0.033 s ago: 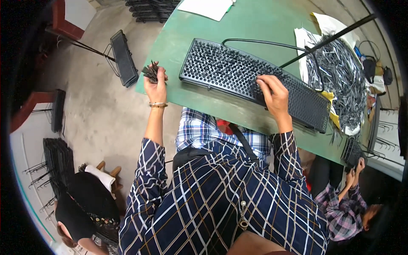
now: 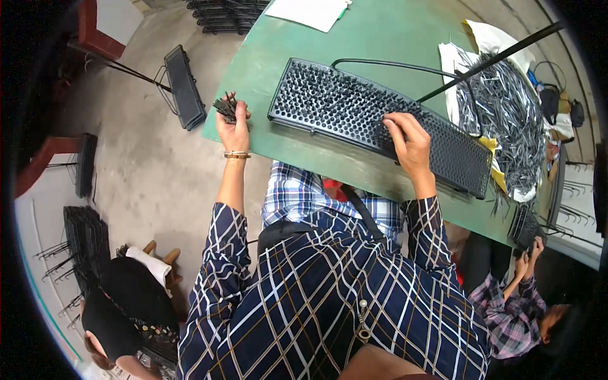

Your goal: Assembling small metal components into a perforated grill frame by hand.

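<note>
A bunch of short dark strips [image 2: 225, 109] is gripped in my left hand [image 2: 235, 134], just past the left edge of the green table. My right hand [image 2: 413, 142] is over the middle of a long black rectangular rack [image 2: 329, 98] with rows of small round holes. Its thumb and fingertips are pinched together at the rack's surface; anything between them is too small to make out. Dark pieces stick up from many holes in the left half, while the right half looks flatter. A bent black wire handle [image 2: 392, 62] runs along the rack's far side.
The green table [image 2: 373, 31] holds white paper [image 2: 307, 11] at the back and a large heap of dark, shiny strips [image 2: 510, 114] on a white sack at right. A black rod slants above. Another rack [image 2: 185, 88] stands left; co-workers sit lower left and lower right.
Almost nothing differs. My left hand has shifted very slightly with the strips; my right hand stays at the same place on the rack.
</note>
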`<state>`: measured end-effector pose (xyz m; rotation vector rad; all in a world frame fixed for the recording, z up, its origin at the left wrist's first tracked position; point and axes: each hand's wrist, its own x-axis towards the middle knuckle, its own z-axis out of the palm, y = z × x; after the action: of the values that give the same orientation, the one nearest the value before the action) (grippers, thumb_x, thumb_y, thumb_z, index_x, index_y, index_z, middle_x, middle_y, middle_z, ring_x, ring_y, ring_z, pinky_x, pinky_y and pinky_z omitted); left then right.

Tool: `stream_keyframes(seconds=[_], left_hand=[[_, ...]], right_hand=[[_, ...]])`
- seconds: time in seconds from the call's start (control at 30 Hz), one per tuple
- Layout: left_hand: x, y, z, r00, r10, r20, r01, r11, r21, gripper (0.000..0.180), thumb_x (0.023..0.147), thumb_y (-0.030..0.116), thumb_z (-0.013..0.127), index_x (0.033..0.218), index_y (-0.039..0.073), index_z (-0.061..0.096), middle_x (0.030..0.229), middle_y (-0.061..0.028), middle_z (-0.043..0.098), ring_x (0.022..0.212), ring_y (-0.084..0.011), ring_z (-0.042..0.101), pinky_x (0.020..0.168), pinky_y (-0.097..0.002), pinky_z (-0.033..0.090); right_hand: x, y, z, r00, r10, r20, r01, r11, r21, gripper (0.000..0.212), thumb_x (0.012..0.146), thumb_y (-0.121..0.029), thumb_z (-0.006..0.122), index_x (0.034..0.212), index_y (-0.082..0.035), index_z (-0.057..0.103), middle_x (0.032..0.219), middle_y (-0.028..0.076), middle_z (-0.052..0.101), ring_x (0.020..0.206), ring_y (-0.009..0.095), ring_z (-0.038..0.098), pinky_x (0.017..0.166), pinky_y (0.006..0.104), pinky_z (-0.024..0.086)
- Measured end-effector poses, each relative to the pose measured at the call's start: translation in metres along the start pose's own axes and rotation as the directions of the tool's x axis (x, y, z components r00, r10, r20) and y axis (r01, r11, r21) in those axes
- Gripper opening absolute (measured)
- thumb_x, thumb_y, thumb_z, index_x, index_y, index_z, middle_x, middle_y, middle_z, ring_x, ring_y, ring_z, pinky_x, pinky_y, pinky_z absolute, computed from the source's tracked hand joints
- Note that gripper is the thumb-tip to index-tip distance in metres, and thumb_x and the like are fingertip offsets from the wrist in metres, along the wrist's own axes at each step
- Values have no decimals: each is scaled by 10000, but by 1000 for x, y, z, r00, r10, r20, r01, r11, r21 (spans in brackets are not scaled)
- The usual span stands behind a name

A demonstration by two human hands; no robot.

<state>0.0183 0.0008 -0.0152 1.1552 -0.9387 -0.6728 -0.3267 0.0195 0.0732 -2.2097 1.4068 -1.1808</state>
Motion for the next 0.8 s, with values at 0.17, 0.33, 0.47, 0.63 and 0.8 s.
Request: stream_keyframes(seconds=[0.17,0.33,0.47,0.63,0.8], left_hand=[[0,-1,6,999,-33,-32,38,983,177,524,850,110,645,1298,46,382,878,-59,590,690,-101,576,627,-238,479],[0,-10,6,998,-59,4,57,979,195,475,848,91,649,1256,23,415,844,-41,595,683,-100,583,629,-231,482],[1,-23,-10,996,-92,16,86,975,207,321,865,163,642,1100,-18,521,812,-42,605,713,-101,589,642,-234,479],[10,-4,-7,947,-312,-75,292,936,-196,201,889,174,608,991,13,542,818,-40,587,671,-112,549,627,-258,484],[-9,51,2,860,-466,208,509,755,-412,177,899,175,593,993,33,548,853,-28,554,727,-109,539,649,-250,480]], right_hand=[[1,-6,-7,994,111,21,-113,987,111,83,825,-25,625,899,12,637,861,95,630,735,164,599,630,249,466],[4,2,-5,999,27,24,-28,999,42,75,831,-37,621,893,4,636,837,88,631,707,174,599,606,260,467],[6,-1,1,997,-69,23,69,998,-7,70,836,-49,618,889,-5,631,820,89,626,690,187,597,580,273,464],[4,2,-3,999,-36,15,35,999,31,75,837,-50,616,896,-4,630,830,95,629,705,195,604,609,280,472],[4,9,-15,998,-36,48,33,998,55,83,844,-47,606,907,-2,632,840,97,633,735,205,613,647,287,479]])
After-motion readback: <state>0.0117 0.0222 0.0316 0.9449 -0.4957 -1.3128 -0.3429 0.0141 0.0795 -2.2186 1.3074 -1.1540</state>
